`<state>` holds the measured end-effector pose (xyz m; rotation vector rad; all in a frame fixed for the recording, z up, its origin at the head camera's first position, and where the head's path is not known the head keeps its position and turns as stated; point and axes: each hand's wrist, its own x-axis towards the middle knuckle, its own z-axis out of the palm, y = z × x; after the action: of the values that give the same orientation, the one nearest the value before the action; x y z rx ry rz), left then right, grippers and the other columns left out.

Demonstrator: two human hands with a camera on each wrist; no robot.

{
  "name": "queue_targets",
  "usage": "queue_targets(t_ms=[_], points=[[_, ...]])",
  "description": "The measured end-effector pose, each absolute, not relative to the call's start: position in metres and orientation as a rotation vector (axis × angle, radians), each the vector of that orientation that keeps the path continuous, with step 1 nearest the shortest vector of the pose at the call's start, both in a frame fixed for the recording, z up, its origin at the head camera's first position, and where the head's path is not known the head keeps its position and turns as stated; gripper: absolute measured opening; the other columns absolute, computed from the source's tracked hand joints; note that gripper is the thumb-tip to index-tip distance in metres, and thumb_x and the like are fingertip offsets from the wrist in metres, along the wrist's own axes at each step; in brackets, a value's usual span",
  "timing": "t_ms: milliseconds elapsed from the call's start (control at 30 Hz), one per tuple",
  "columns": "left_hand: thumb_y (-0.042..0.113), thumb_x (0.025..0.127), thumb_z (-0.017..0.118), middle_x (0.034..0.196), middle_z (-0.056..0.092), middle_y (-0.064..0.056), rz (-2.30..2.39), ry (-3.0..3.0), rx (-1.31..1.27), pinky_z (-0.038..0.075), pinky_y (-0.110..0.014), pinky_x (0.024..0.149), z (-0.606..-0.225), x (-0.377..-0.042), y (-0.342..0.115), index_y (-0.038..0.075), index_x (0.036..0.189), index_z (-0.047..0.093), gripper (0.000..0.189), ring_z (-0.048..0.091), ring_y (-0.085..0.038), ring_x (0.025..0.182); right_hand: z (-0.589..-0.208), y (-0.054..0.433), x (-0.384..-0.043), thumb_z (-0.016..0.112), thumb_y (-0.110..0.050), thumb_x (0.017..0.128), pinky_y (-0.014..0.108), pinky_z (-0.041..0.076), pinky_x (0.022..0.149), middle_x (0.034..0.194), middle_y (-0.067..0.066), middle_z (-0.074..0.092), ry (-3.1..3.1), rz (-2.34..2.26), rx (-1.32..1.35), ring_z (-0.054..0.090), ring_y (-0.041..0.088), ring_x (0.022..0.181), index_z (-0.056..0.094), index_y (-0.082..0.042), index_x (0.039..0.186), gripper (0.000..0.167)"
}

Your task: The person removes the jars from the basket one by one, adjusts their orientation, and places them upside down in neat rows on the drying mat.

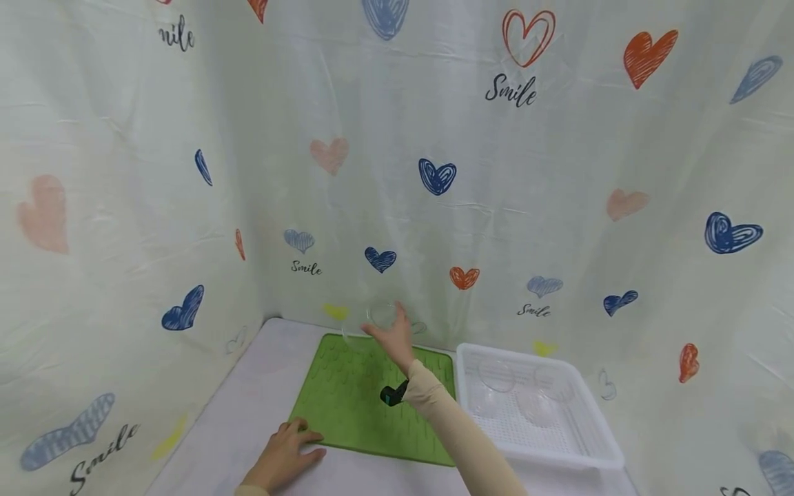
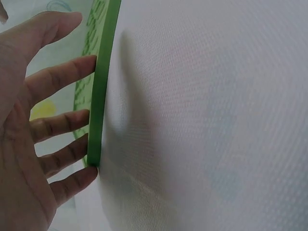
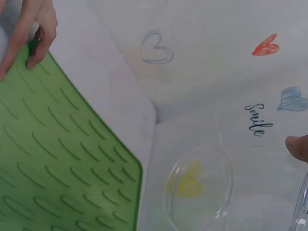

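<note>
Over the back part of a green ridged mat (image 1: pixel 347 386), my right hand (image 1: pixel 393 339) holds a clear round vessel (image 1: pixel 381 315) between thumb and fingers. It is see-through, so its exact kind cannot be told. The right wrist view catches my thumb (image 3: pixel 298 147) at the right edge beside a clear wall, with a clear oval rim (image 3: pixel 199 187) farther left, against the backdrop. My left hand (image 1: pixel 288 451) rests at the mat's front left corner. In the left wrist view its spread, fairly straight fingers (image 2: pixel 62 79) touch the mat's green edge (image 2: pixel 100 86), the thumb apart from them.
Right of the mat stands a white perforated basket (image 1: pixel 595 427) with several clear round vessels (image 1: pixel 496 377) inside. A white cloth (image 1: pixel 248 399) covers the table. Behind and to both sides hangs a pale curtain (image 1: pixel 372 200) printed with hearts and "Smile".
</note>
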<state>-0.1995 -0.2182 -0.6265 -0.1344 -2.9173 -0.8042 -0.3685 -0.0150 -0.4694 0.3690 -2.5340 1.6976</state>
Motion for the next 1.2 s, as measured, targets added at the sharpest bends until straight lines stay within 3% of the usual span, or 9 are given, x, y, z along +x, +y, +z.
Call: queue_targets(t_ms=[433,700,1000,1200], points=[[0.048,0.078,0.074,0.107,0.058,-0.004,-0.83,-2.882,-0.15,0.048,-0.047,0.081,-0.63,-0.2,-0.219,0.024,0.098,0.076,0.031,0.053,-0.024,0.098,-0.508,-0.051,-0.386,0.081,-0.036,0.076,0.057,0.047,0.097,0.144,0.03,0.031,-2.599,1.55,0.341,0.045,0.045,0.124,0.019,-0.008,0.153,0.103],[0.049,0.079,0.073,0.109,0.057,-0.004,-0.847,-2.889,-0.144,0.048,-0.048,0.082,-0.628,-0.201,-0.221,0.024,0.098,0.076,0.031,0.052,-0.023,0.099,-0.527,-0.059,-0.383,0.075,-0.033,0.084,0.057,0.046,0.098,0.148,0.029,0.023,-2.641,1.563,0.396,0.042,0.045,0.129,0.013,-0.009,0.155,0.097],[0.049,0.079,0.073,0.109,0.057,-0.006,-0.849,-2.885,-0.147,0.048,-0.049,0.08,-0.627,-0.201,-0.22,0.023,0.098,0.076,0.032,0.052,-0.024,0.098,-0.544,-0.068,-0.387,0.08,-0.031,0.079,0.057,0.041,0.104,0.148,0.028,0.025,-2.631,1.57,0.407,0.041,0.047,0.13,0.012,-0.008,0.154,0.104],[0.049,0.08,0.073,0.107,0.057,-0.005,-0.848,-2.872,-0.158,0.048,-0.047,0.078,-0.627,-0.2,-0.22,0.023,0.098,0.077,0.032,0.053,-0.024,0.096,-0.549,-0.074,-0.38,0.076,-0.03,0.083,0.059,0.04,0.104,0.154,0.033,0.011,-2.747,1.537,0.426,0.037,0.052,0.132,0.011,-0.004,0.154,0.099]])
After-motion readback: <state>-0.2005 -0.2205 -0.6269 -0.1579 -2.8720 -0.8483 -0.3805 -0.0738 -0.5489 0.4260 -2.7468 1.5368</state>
